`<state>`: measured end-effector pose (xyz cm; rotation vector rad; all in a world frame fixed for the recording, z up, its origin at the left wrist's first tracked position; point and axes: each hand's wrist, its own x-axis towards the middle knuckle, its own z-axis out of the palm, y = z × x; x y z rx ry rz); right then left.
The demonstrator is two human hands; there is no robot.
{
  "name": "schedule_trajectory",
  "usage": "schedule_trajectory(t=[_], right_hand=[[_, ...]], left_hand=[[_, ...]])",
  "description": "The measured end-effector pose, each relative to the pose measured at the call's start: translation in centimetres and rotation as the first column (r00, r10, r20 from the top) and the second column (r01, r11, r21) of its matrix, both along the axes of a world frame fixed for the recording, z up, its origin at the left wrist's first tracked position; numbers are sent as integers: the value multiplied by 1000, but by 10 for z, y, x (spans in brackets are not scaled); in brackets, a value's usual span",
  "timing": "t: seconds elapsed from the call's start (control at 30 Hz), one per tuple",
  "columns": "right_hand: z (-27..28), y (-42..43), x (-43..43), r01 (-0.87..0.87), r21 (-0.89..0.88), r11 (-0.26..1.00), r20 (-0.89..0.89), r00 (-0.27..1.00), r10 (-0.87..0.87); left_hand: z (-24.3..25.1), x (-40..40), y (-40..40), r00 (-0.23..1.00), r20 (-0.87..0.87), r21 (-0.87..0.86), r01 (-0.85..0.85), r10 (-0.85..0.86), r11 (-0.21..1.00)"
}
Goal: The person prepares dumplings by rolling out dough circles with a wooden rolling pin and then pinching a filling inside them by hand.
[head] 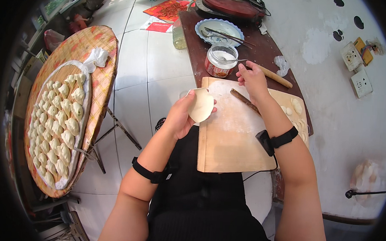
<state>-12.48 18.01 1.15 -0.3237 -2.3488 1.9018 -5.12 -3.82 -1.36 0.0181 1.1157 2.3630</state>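
My left hand (183, 115) holds a thin round dough wrapper (201, 105) near the left edge of a floured wooden board (233, 150). Over the board's far side is my right hand (253, 79), fingers partly curled and apart, with no object seen in them. Close to its fingertips is the handle of a metal spoon (235, 60), which rests in a glass jar (218, 65) of white powder or grains. A dark, thin rolling pin (243, 100) lies on the board, partly hidden by my right forearm. Beyond my right hand lies a thicker, light rolling pin (275, 78).
On the left, a round table (107, 53) bears a floured tray (87, 94) with many filled dumplings (57, 128). Small dough pieces (289, 110) sit at the board's right. A scalloped bowl (212, 24) with chopsticks (229, 35) stands behind the jar, near a red electric griddle (232, 7).
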Motion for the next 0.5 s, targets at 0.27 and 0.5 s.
schedule_trajectory(t=[0.27, 0.5], right_hand=[[-2, -14, -47, 68, 455, 888, -222, 974, 39], [-8, -10, -52, 104, 600, 793, -285, 954, 91]], left_hand=[[-16, -16, -2, 974, 160, 184, -191, 162, 964], [-30, -29, -8, 945, 202, 153, -290, 257, 945]])
